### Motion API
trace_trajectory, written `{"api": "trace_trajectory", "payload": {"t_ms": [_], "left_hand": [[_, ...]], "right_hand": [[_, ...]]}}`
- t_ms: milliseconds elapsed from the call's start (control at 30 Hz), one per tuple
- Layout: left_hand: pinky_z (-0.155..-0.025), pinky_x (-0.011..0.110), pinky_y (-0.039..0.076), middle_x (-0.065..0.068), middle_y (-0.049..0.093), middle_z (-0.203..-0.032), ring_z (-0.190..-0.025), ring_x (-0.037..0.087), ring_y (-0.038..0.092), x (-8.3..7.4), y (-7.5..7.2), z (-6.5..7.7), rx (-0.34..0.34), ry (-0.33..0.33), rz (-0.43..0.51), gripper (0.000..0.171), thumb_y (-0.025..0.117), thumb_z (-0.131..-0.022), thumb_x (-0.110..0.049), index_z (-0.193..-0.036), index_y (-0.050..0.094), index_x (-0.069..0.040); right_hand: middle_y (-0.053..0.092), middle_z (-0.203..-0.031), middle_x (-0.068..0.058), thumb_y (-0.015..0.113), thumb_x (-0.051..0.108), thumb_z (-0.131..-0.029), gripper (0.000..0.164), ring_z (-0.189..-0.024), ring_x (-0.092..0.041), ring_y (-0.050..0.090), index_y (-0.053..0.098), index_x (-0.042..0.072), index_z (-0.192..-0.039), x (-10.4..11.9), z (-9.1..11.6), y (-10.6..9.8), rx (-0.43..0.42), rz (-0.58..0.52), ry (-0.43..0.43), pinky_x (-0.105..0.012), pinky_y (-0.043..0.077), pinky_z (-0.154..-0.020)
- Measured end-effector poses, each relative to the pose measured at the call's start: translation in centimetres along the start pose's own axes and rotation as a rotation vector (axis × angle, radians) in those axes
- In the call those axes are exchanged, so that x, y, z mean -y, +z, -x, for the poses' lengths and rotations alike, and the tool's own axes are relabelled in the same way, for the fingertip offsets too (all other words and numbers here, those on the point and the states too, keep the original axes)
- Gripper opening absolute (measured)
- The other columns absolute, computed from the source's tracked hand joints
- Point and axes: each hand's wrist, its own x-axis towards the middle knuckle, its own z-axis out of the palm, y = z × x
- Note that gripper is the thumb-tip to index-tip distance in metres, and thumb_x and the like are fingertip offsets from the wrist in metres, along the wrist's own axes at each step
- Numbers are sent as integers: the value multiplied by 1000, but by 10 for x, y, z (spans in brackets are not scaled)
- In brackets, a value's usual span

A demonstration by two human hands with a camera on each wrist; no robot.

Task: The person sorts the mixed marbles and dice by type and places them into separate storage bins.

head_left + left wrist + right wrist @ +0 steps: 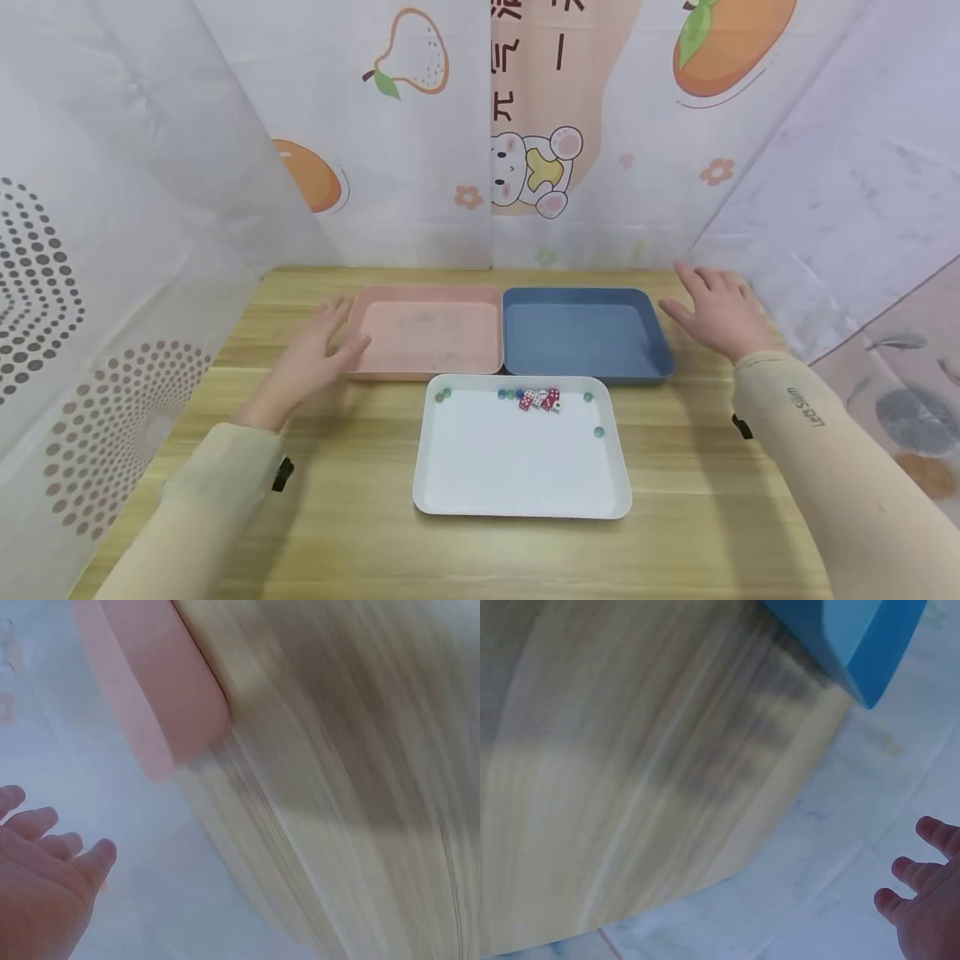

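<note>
My left hand (pixel 311 358) hovers at the left end of the pink tray (pixel 427 373), its thumb overlapping the rim in the head view. Past the right end of the blue tray (pixel 588 377) my right hand (pixel 716 312) is raised with fingers spread. Neither hand holds anything. In front of these two trays lies a white tray (pixel 521 467). Along its far side sit several red and white dice (pixel 540 400) in a cluster, with glass marbles (pixel 510 393) beside them. More marbles lie in its far left corner and near its right side.
All three trays stand on a wood-grain table (pixel 345 508), the pink and blue ones side by side. A white printed curtain (pixel 420 167) hangs behind the table's far edge, and more sheets hang at the left and right.
</note>
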Motion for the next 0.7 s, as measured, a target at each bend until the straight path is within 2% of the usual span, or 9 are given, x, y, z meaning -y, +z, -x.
{"api": "trace_trajectory", "payload": {"t_ms": [133,267,367,433,567,700], "left_hand": [[-123,63,18,16,19,-169,-154,42,17,-16,7,14,-20,49,86,77,53,-105,-49,-164,21,-11],[-118,63,29,16,33,-164,-147,44,35,-28,14,28,-25,31,128,69,52,-105,-50,-162,30,-18],[-115,60,37,16,42,-159,-140,43,46,-32,21,35,-20,18,188,63,52,-106,-48,-160,37,-20],[-114,57,40,15,45,-157,-138,40,50,-34,27,38,-6,13,247,62,53,-106,-47,-159,40,-17],[-115,51,40,8,48,-156,-143,30,47,-36,38,40,39,-13,368,61,55,-105,-46,-156,44,-14],[-114,48,42,11,53,-152,-140,29,50,-37,47,41,88,-45,447,61,58,-105,-42,-154,45,-9]], "right_hand": [[32,-155,-33,41,58,-106,79,-141,-57,27,19,8,-163,10,-2,-3,-19,8,-48,-71,18,-115],[31,-156,-32,45,58,-105,80,-141,-57,26,17,13,-165,22,-5,-5,3,-28,-57,-71,20,-115],[31,-156,-30,46,59,-104,81,-141,-55,27,16,17,-166,32,-7,-7,21,-43,-69,-71,23,-114],[33,-155,-29,48,58,-104,80,-141,-54,29,16,18,-166,39,-7,-8,27,-38,-88,-71,26,-113],[40,-149,-28,55,49,-104,77,-137,-50,36,21,16,-165,51,-9,-8,12,-3,-143,-68,33,-111],[48,-141,-27,62,44,-102,75,-130,-48,45,28,14,-162,63,-11,-5,-19,17,-210,-65,39,-107]]}}
